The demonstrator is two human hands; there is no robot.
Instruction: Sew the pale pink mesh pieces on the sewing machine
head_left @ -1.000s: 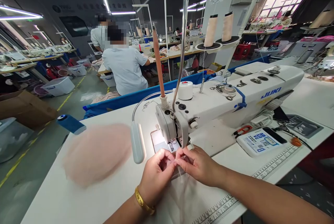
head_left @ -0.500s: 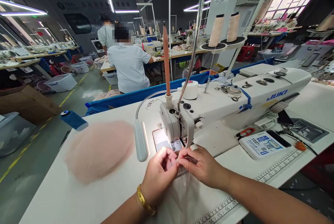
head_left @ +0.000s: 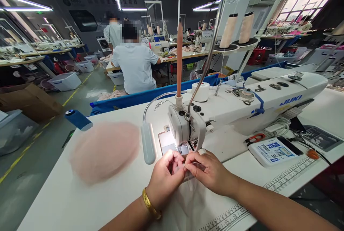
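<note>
My left hand [head_left: 167, 175], with a gold bangle on its wrist, and my right hand [head_left: 208, 171] meet fingertip to fingertip in front of the sewing machine's needle area [head_left: 184, 147]. Both are closed in a pinch on sheer, pale fabric [head_left: 185, 198], which hangs down toward the table's front edge. The fingers hide the pinched edge. A white ring-like band [head_left: 202, 151] sits on a right finger. Just behind the hands stands the white sewing machine [head_left: 231, 112], its small work light shining on the metal plate [head_left: 166, 143].
Sheer pinkish fabric [head_left: 104, 152] lies on the table at left, beside a grey lamp [head_left: 148, 143] and a blue thread cone [head_left: 77, 119]. To the right are a white-and-blue package [head_left: 274, 151], red-handled snips [head_left: 255, 138] and a printed ruler [head_left: 233, 216]. A seated person [head_left: 135, 66] works beyond.
The view has shifted slightly, so the machine and table things appear a little farther right. Both hands keep their pinch on the sheer fabric with hardly any movement.
</note>
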